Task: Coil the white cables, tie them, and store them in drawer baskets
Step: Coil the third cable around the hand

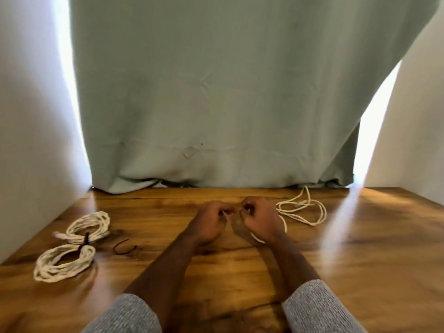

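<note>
Head view: two bare forearms in grey sleeves (pixel 319 306) are reaching forward over a wooden table (pixel 240 280), the hands meeting near its far middle. The left hand (pixel 211 222) is curling closed, its fingers pinching what appears to be a short stretch of white cable at the fingertips; blur is hiding the exact grip. The right hand (pixel 260 218) is likewise curling closed close beside the left, fingertips facing it, and a white strand is passing under this wrist, so it is apparently gripping the same cable. This loose cable (pixel 304 209) is trailing off to the right of the hands, lying in slack, uncoiled loops on the table near the far edge, with one end running up toward a green curtain (pixel 216 92). Well apart on the left side of the table, two coils (pixel 72 246) are lying flat, one just behind the other, joined where they touch by a black tie (pixel 84 241). Just right of the coils, a spare tie (pixel 125 247) is lying loose as a thin dark loop on the wood. White walls (pixel 28 116) are flanking the curtain on both sides. No drawer baskets are appearing in this view.
</note>
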Demonstrator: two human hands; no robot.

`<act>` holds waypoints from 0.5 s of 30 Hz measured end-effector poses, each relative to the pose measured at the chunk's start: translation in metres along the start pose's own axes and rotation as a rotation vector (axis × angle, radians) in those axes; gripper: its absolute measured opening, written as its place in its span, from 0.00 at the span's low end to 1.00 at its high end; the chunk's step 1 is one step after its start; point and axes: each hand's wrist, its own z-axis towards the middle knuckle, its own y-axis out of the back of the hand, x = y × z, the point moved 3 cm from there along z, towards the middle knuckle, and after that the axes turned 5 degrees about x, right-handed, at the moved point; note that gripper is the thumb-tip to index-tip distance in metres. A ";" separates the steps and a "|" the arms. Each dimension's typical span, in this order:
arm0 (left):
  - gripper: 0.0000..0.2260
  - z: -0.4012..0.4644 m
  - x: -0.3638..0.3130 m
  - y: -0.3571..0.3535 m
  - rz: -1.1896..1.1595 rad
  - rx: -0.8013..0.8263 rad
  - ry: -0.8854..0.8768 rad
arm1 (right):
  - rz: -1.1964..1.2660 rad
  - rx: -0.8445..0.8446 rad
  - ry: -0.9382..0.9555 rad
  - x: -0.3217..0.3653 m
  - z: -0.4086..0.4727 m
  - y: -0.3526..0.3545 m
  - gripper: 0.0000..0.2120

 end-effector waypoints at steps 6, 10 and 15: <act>0.15 0.018 -0.013 -0.049 0.358 0.334 -0.095 | 0.010 -0.013 0.021 -0.042 -0.008 0.027 0.04; 0.15 0.027 -0.008 -0.046 0.456 0.277 -0.149 | 0.029 0.005 0.026 -0.049 0.000 0.022 0.05; 0.10 0.031 0.026 -0.022 -0.018 0.039 -0.036 | -0.085 0.114 0.098 -0.036 0.007 0.008 0.16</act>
